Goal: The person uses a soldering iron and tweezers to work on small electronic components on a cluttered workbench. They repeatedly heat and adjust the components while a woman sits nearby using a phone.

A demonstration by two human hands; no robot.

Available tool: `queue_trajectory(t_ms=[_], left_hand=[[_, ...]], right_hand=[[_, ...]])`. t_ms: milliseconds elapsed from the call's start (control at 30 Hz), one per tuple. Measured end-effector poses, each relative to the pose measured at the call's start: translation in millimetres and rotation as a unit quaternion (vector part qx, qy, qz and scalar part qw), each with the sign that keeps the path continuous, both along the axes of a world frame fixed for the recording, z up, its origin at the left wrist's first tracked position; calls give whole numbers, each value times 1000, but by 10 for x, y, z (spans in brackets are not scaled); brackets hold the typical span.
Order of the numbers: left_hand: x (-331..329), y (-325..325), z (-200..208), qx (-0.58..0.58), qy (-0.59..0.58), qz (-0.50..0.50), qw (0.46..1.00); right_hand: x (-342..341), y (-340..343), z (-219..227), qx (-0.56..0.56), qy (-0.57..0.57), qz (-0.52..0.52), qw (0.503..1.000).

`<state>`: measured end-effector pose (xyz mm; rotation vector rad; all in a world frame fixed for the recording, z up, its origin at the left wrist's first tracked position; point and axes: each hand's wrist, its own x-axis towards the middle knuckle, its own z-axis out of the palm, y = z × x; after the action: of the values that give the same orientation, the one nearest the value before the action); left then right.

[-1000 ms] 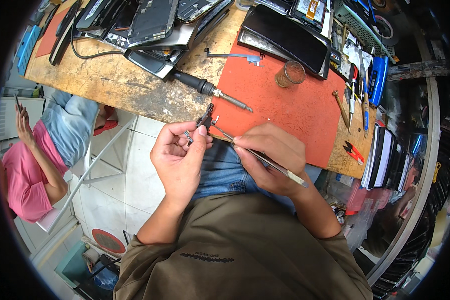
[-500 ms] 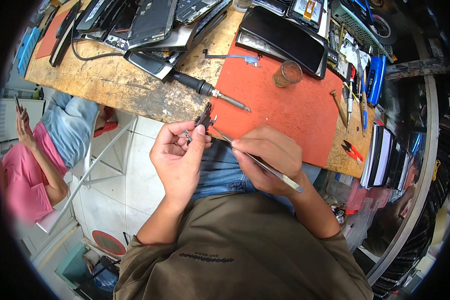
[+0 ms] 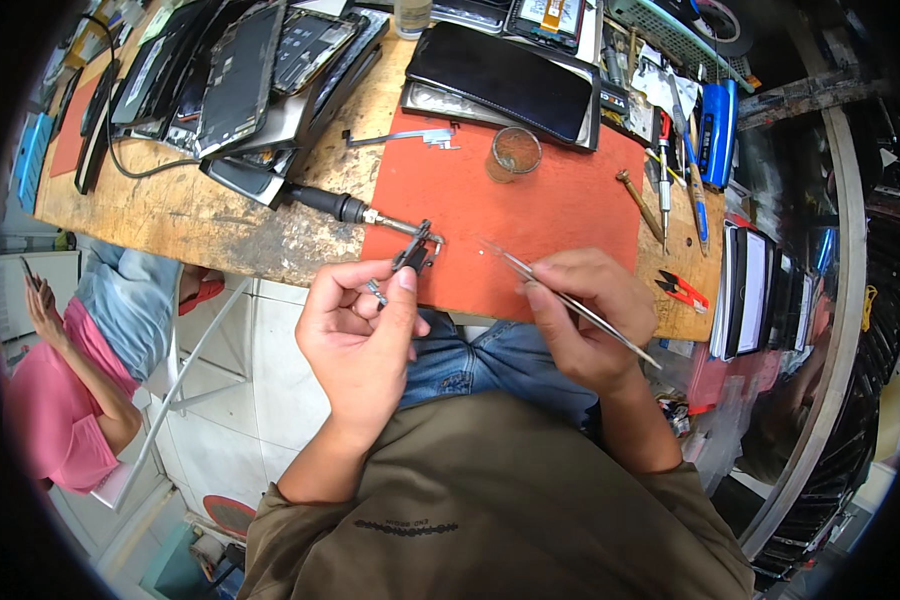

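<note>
Between the thumb and fingers of my left hand (image 3: 355,325) is a small black electronic part (image 3: 413,250) with short projecting pieces. A narrow silvery strip (image 3: 375,292) shows lower down among those fingers. My right hand (image 3: 595,315) grips metal tweezers (image 3: 580,312) like a pen. Their tips are parted over the red mat (image 3: 570,220), close to a tiny white speck, apart from the black part. A soldering iron (image 3: 335,205) lies across the wood and mat edge, its tip just behind the black part.
Stacked opened phones (image 3: 240,90) fill the far left. A small glass cup (image 3: 513,155) and a thin grey flex cable (image 3: 405,137) lie beyond my hands, near a black phone (image 3: 500,80). Red snips (image 3: 682,290) and screwdrivers (image 3: 665,180) sit right. A seated person (image 3: 80,390) is at left.
My right hand has drawn the tweezers away from the black part, to the right and over the mat. My left hand still holds the part. The whole view has shifted slightly.
</note>
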<state>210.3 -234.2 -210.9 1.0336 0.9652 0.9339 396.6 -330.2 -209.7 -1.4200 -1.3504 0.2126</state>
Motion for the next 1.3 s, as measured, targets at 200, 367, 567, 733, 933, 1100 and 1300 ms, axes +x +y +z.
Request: queue_trajectory(t_ms=[200, 367, 567, 733, 933, 1100, 1300], left_hand=[[172, 23, 11, 36, 74, -2, 997], [218, 52, 7, 56, 105, 8, 993], [236, 35, 5, 50, 122, 9, 991], [240, 39, -14, 53, 110, 10, 992], [237, 29, -15, 47, 116, 18, 992], [246, 27, -17, 42, 117, 22, 992], [249, 32, -11, 51, 112, 15, 992]], right_hand=[[-20, 41, 22, -51, 63, 24, 996], [35, 128, 28, -40, 30, 32, 998], [25, 166, 21, -29, 55, 48, 997], [2, 198, 6, -35, 68, 60, 995], [-16, 220, -3, -27, 60, 56, 996], [-12, 226, -13, -24, 47, 56, 997], [-4, 230, -17, -24, 44, 58, 997]])
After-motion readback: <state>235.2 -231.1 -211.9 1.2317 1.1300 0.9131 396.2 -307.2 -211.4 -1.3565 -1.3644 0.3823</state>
